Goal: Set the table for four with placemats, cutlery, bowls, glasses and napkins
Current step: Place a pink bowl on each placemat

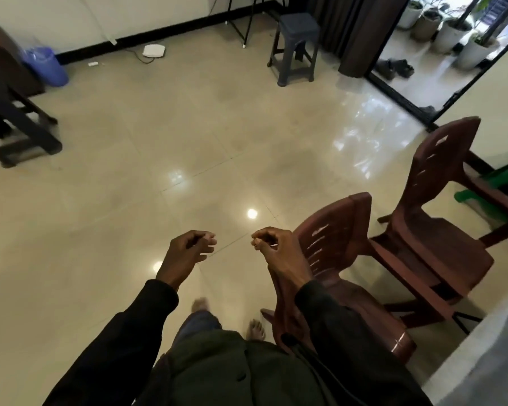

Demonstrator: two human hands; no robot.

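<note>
No placemat, cutlery, bowl, glass or napkin is in view. My left hand (188, 253) and my right hand (276, 250) are raised side by side over the beige tiled floor (159, 142). The fingers of both are loosely curled and hold nothing. My right hand is just in front of the backrest of the nearer brown plastic chair (338, 247), without touching it. My bare feet show below between my dark sleeves.
A second brown chair (440, 230) stands right of the first, with a green plastic seat (499, 186) behind it. A pale surface edge (481, 353) fills the lower right corner. A grey stool (298, 39), a dark stool (12, 127) and a blue bag (46, 65) stand further off.
</note>
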